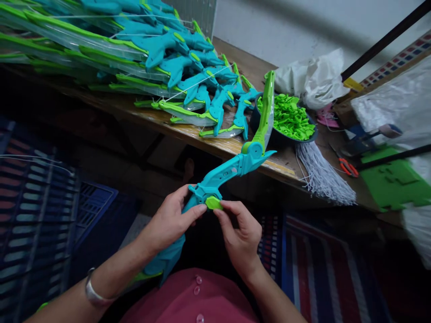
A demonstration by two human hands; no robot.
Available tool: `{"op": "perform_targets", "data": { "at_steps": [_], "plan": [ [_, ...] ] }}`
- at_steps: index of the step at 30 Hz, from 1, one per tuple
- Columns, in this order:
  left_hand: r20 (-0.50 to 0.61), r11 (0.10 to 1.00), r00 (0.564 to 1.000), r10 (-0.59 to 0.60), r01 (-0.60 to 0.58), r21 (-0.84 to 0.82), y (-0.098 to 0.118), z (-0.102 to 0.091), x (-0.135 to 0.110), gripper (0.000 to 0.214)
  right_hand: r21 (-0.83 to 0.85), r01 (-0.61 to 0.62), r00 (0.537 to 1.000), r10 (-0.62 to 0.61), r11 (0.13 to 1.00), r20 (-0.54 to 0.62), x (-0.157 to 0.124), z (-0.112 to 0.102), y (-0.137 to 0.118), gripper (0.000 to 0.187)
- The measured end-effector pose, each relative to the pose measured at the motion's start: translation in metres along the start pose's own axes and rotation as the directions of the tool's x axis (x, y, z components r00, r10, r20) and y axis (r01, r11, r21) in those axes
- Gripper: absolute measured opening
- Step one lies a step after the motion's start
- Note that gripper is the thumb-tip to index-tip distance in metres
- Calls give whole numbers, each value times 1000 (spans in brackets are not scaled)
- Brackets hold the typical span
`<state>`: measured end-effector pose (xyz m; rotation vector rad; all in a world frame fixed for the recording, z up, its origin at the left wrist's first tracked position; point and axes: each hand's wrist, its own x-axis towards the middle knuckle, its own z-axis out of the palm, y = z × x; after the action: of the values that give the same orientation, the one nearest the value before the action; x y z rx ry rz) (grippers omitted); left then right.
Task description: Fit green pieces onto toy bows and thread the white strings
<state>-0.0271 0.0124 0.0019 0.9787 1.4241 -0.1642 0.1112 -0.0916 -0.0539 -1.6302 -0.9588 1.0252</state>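
Note:
A teal toy bow (225, 175) with a green limb slants across the middle of the head view, in front of the bench edge. My left hand (171, 217) is closed around its grip, thumb near the middle of the bow. Between thumb and fingertips my right hand (240, 233) pinches a small bright green plastic piece (213, 203). That piece lies against the bow's middle, close to my left thumb; I cannot tell whether it is seated there. The lower part of the bow is partly hidden by my left forearm.
Many teal and green toy bows (161, 49) are piled on the wooden bench (188, 131). A dark bowl (311, 137) holds green pieces. White strings (325, 177) hang over the bench edge, near orange-handled scissors (348, 167) and a green block (395, 177). Plastic crates (37, 215) stand at left.

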Motion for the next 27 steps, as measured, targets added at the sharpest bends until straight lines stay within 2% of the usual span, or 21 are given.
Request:
{"op": "perform_targets", "data": {
  "at_steps": [2,4,9,11,13,15,17,18,19,20,22,23,24,25,27],
  "plan": [
    [4,1000,1000,7,-7,25,-1,-1,0,42,-82,77,997,-77,994,14,0,2,1,22],
    [13,1000,1000,-17,17,16,-1,-2,1,42,-127,105,994,-102,986,29,0,3,3,23],
    [-3,995,999,38,-38,88,-2,0,5,37,-141,160,984,-147,977,98,1,2,5,26],
    [-39,991,998,40,-35,133,-2,1,6,38,-147,186,975,-165,971,149,3,-1,3,26],
    [-48,989,999,21,-14,145,-3,1,8,40,-132,160,975,-135,978,179,5,-3,1,23],
    [-27,990,1000,3,1,140,-2,0,8,41,-112,56,989,-40,992,140,7,-6,0,23],
    [-24,989,1000,2,1,151,0,-3,7,40,-63,-112,991,115,992,61,8,-7,1,39],
    [-31,987,999,9,-4,163,1,-4,6,40,14,-213,975,212,977,70,9,-6,3,47],
    [-37,983,999,25,-18,180,3,-5,6,39,137,-325,942,307,936,138,11,-6,5,52],
    [-39,979,998,40,-31,202,4,-5,5,38,281,-445,889,380,850,257,12,-5,7,53],
    [-40,967,998,55,-43,253,7,-6,4,37,484,-641,761,407,596,506,14,-3,11,48],
    [-45,958,997,58,-43,283,7,-6,4,37,519,-693,716,395,501,575,15,-2,13,47],
    [-50,949,997,59,-41,312,7,-6,4,36,529,-717,694,397,453,601,15,-1,14,47],
    [-52,942,997,59,-38,333,7,-6,4,36,526,-722,690,413,450,594,15,0,14,46],
    [-45,940,997,55,-36,338,4,-6,5,37,518,-703,710,430,488,559,15,2,14,44]
  ]
}}
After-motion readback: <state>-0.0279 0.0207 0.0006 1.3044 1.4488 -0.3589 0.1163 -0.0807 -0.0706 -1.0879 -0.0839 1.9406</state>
